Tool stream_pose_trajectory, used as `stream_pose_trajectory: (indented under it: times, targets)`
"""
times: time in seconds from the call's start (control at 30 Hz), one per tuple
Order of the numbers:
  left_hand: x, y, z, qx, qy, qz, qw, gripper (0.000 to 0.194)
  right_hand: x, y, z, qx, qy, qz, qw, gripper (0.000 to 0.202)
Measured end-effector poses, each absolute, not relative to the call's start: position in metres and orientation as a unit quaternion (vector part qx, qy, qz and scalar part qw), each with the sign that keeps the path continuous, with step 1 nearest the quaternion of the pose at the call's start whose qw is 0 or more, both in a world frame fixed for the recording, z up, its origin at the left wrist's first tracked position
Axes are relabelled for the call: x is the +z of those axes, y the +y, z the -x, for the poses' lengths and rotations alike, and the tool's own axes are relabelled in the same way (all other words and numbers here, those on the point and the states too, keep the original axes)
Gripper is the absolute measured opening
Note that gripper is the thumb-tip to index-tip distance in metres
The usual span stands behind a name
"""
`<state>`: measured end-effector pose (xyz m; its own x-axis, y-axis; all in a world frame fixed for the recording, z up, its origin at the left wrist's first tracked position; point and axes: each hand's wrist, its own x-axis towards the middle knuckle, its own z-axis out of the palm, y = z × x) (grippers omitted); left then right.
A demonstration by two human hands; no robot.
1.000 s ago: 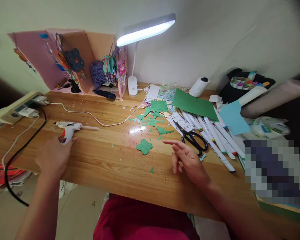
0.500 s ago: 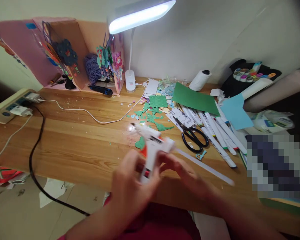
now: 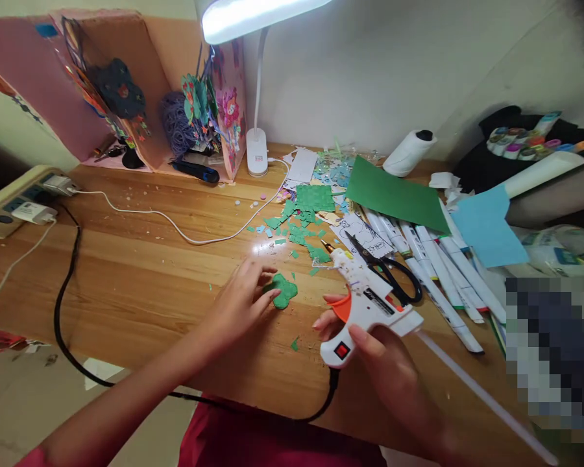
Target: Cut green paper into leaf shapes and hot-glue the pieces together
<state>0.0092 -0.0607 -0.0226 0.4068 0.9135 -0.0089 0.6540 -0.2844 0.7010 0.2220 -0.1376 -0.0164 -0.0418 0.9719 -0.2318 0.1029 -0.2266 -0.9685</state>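
My right hand [image 3: 384,363] is wrapped around the handle of a white glue gun [image 3: 365,292]. Its fingers are near the orange trigger, and the metal nozzle points up and left. A long glue stick [image 3: 486,395] sticks out of the back, and a black cord runs from the handle's base. My left hand [image 3: 246,295] is at the left edge of a green paper flower [image 3: 283,290] on the desk. The thumb tip touches the flower's edge; thumb and forefinger are apart, and the other fingers are partly hidden.
Black scissors [image 3: 394,275] lie behind the glue gun, beside several white markers [image 3: 442,266]. Green paper scraps [image 3: 299,233] and a green sheet [image 3: 394,198] are further back. A lamp [image 3: 257,152], a pink box [image 3: 231,117] and a power strip [image 3: 10,204] stand around the desk.
The glue gun, earlier held in my left hand with my right beside it, is now in my right hand, further right. My left hand has let go and moved to the green flower.
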Motion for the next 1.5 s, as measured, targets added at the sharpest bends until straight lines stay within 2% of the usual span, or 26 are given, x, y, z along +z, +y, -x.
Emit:
stream_pose_trajectory:
  times: [0.2,0.27,0.33,0.43,0.53,0.67,0.77,0.87,0.93,1.03,1.1,1.17,1.5]
  targets:
    - [-0.041,-0.04,-0.017,0.186,0.481,-0.779,0.356,0.036,-0.021,-0.135,-0.234,0.565,-0.413,0.56,0.443,0.028]
    - [-0.039,-0.037,-0.017,0.18,0.484,-0.769,0.376,0.027,-0.024,-0.134,-0.237,0.568,-0.403,0.562,0.446,0.028]
    - [-0.035,-0.031,-0.014,0.164,0.486,-0.765,0.39,0.009,-0.025,-0.134,-0.239,0.575,-0.398,0.57,0.432,0.032]
    - [-0.028,-0.017,-0.008,0.134,0.487,-0.762,0.405,0.023,-0.026,-0.132,-0.239,0.598,-0.393,0.568,0.406,0.036]
    - [-0.021,-0.004,0.001,0.084,0.464,-0.774,0.423,0.025,-0.027,-0.128,-0.236,0.626,-0.378,0.564,0.384,0.037]
    - [-0.018,0.005,0.007,0.042,0.417,-0.821,0.388,0.022,-0.034,-0.124,-0.233,0.643,-0.388,0.564,0.343,0.036]
    - [-0.023,0.006,0.008,0.079,0.416,-0.827,0.37,0.013,-0.039,-0.122,-0.232,0.652,-0.384,0.569,0.321,0.039]
    - [-0.028,0.002,0.009,0.119,0.422,-0.817,0.375,0.019,-0.038,-0.12,-0.23,0.649,-0.376,0.581,0.316,0.045]
    - [-0.03,-0.002,0.007,0.147,0.431,-0.81,0.37,0.019,-0.032,-0.119,-0.228,0.639,-0.378,0.601,0.297,0.043]
    - [-0.03,-0.011,0.0,0.175,0.453,-0.806,0.337,0.009,-0.022,-0.118,-0.226,0.602,-0.399,0.646,0.248,0.038]
    - [-0.031,-0.018,-0.007,0.162,0.464,-0.812,0.315,0.015,-0.018,-0.119,-0.226,0.569,-0.427,0.663,0.232,0.034]
    - [-0.032,-0.023,-0.014,0.136,0.469,-0.82,0.3,0.019,-0.018,-0.122,-0.227,0.554,-0.447,0.665,0.226,0.032]
    - [-0.039,-0.028,-0.024,0.117,0.509,-0.811,0.263,0.01,-0.019,-0.126,-0.227,0.615,-0.414,0.634,0.22,0.031]
